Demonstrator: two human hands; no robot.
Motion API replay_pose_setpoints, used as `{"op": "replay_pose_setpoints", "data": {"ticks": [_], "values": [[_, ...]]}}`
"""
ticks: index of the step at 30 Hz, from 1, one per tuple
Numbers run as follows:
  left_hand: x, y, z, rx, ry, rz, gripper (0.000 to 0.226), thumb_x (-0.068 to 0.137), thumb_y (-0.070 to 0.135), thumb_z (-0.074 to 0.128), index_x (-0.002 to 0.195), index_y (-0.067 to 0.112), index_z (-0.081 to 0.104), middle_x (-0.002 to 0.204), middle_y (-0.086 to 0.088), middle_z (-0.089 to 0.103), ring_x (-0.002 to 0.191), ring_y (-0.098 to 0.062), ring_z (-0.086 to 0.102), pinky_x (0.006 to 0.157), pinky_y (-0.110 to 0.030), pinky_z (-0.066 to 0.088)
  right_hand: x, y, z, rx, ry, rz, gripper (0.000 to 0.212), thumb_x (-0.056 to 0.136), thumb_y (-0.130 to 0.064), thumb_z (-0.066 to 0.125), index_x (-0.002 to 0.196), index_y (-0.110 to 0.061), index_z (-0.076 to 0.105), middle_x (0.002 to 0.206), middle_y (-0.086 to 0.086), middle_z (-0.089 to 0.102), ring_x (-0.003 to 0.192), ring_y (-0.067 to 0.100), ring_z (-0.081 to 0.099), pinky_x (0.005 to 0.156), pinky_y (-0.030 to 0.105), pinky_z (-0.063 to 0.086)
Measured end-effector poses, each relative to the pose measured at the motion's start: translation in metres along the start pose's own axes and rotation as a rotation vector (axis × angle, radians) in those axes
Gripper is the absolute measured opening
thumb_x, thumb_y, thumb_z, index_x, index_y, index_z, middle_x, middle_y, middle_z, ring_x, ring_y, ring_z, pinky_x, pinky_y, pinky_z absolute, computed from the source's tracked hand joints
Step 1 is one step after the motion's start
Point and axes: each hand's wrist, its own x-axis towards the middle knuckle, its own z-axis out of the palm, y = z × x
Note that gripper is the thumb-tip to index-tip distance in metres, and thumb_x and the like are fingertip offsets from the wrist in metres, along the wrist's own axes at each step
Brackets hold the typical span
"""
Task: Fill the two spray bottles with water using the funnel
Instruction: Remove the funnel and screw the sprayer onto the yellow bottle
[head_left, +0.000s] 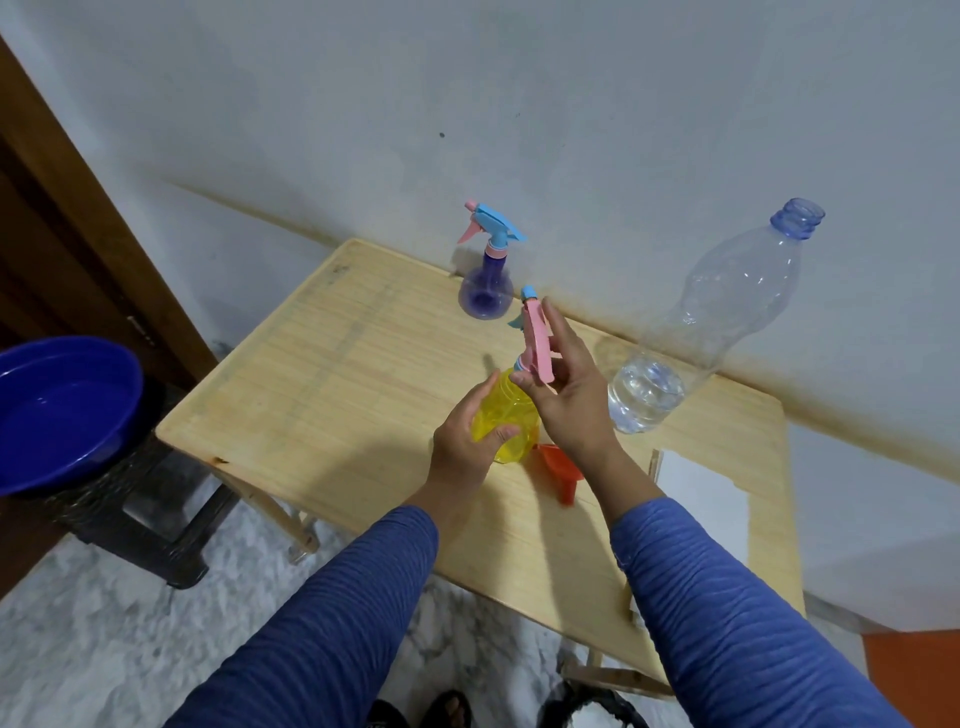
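We grip the yellow spray bottle (506, 421) upright on the wooden table (322, 374) with our left hand (464, 441) wrapped around its body, while our right hand (569, 384) pinches its pink and blue spray head (535, 338), whose long axis runs up and away from our fingertips, nozzle tip farthest from us. The orange funnel (558, 470) lies under our right wrist, partly hidden. Beyond our fingers stand 2 things: the purple spray bottle (485, 293), nozzle pointing left, and the uncapped clear water bottle (701, 322).
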Motion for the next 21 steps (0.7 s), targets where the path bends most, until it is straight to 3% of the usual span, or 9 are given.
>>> {"op": "replay_pose_setpoints", "data": {"ticks": [4, 8, 10, 11, 13, 15, 18, 21], "values": [[-0.001, 0.001, -0.001, 0.008, -0.009, 0.005, 0.064, 0.076, 0.035, 0.066, 0.131, 0.049, 0.037, 0.133, 0.021, 0.047, 0.122, 0.004, 0.043, 0.094, -0.002, 0.031, 0.006, -0.004, -0.009, -0.097, -0.140, -0.050, 0.090, 0.079, -0.007, 0.071, 0.141, -0.042, 0.015, 0.114, 0.007, 0.054, 0.100, 0.019, 0.054, 0.088, 0.021, 0.049], [-0.001, 0.001, -0.001, -0.034, -0.007, -0.010, 0.063, 0.077, 0.029, 0.068, 0.130, 0.047, 0.040, 0.134, 0.016, 0.050, 0.121, 0.003, 0.046, 0.094, -0.003, 0.034, 0.005, -0.002, -0.020, -0.137, -0.312, -0.130, 0.082, 0.088, -0.004, 0.059, 0.143, -0.047, 0.016, 0.139, -0.014, 0.046, 0.121, 0.014, 0.051, 0.101, 0.030, 0.046], [-0.001, 0.001, -0.001, -0.019, -0.011, -0.009, 0.064, 0.076, 0.032, 0.067, 0.133, 0.045, 0.040, 0.134, 0.016, 0.050, 0.121, 0.001, 0.047, 0.095, -0.007, 0.036, 0.003, 0.000, -0.020, -0.070, -0.289, -0.099, 0.081, 0.088, 0.000, 0.057, 0.141, -0.051, 0.022, 0.146, -0.014, 0.041, 0.127, 0.013, 0.050, 0.103, 0.032, 0.045], [0.000, 0.001, 0.000, -0.013, -0.015, -0.010, 0.064, 0.076, 0.034, 0.067, 0.133, 0.045, 0.040, 0.134, 0.018, 0.050, 0.121, 0.001, 0.047, 0.096, -0.009, 0.036, 0.003, 0.001, -0.017, -0.056, -0.242, -0.082, 0.079, 0.086, 0.001, 0.059, 0.140, -0.047, 0.028, 0.141, -0.009, 0.048, 0.123, 0.017, 0.052, 0.101, 0.031, 0.047], [0.000, 0.001, 0.000, -0.003, -0.018, -0.018, 0.065, 0.075, 0.035, 0.066, 0.133, 0.044, 0.039, 0.132, 0.022, 0.047, 0.121, 0.004, 0.044, 0.095, -0.007, 0.033, 0.004, 0.001, -0.009, -0.090, -0.144, -0.064, 0.073, 0.081, -0.004, 0.067, 0.138, -0.037, 0.037, 0.110, -0.004, 0.056, 0.103, 0.020, 0.054, 0.090, 0.027, 0.047], [0.001, 0.002, -0.001, 0.005, -0.017, -0.013, 0.064, 0.075, 0.034, 0.065, 0.133, 0.043, 0.040, 0.133, 0.025, 0.045, 0.122, 0.007, 0.041, 0.097, -0.009, 0.032, 0.006, 0.000, -0.004, -0.110, -0.111, -0.045, 0.073, 0.077, -0.014, 0.074, 0.137, -0.037, 0.039, 0.094, -0.006, 0.047, 0.093, 0.018, 0.049, 0.084, 0.022, 0.045], [0.001, 0.000, -0.001, -0.030, -0.025, -0.008, 0.065, 0.074, 0.030, 0.066, 0.132, 0.045, 0.040, 0.138, 0.020, 0.046, 0.126, 0.006, 0.041, 0.105, -0.019, 0.034, 0.003, 0.004, -0.011, -0.080, -0.114, -0.037, 0.068, 0.081, -0.019, 0.072, 0.137, -0.038, 0.038, 0.099, -0.002, 0.052, 0.096, 0.014, 0.053, 0.087, 0.019, 0.048], [0.001, -0.003, 0.000, -0.034, -0.024, -0.021, 0.066, 0.075, 0.032, 0.067, 0.135, 0.044, 0.041, 0.137, 0.014, 0.050, 0.126, -0.001, 0.046, 0.105, -0.024, 0.037, -0.002, 0.007, -0.020, -0.102, -0.124, -0.070, 0.052, 0.091, -0.017, 0.060, 0.137, -0.033, 0.043, 0.121, -0.006, 0.059, 0.102, 0.001, 0.057, 0.090, 0.013, 0.047]]}}
